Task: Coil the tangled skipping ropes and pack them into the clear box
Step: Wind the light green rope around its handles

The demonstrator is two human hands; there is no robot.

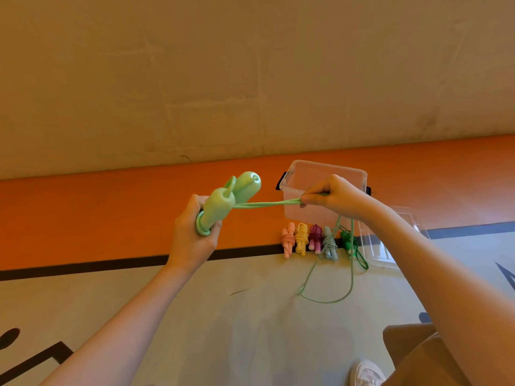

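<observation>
A white shoe [367, 374] and a tan trouser leg [418, 355] are seen at the lower right edge, on the grey floor [250, 330]. Above them, two thick mint-green plastic handles [231, 200] are gripped side by side in the left hand [192, 235], whose fingers are curled round their lower ends, where a few turns of cord are already wound. From the handles a doubled pale green cord [267, 203] is stretched across to the right hand [331, 197], where it is pinched between thumb and curled fingers. The rest of the cord is let hang from that hand and lies in a loose loop on the floor. Behind the right hand a clear plastic box [295, 179] is set on the floor against the orange wall band [111, 213], with its clear lid [390, 246] lying to the right. In front of the box five coiled ropes are lined up: pink [288, 239], yellow [301, 238], purple [315, 237], grey-blue [329, 243] and dark green [347, 240].
</observation>
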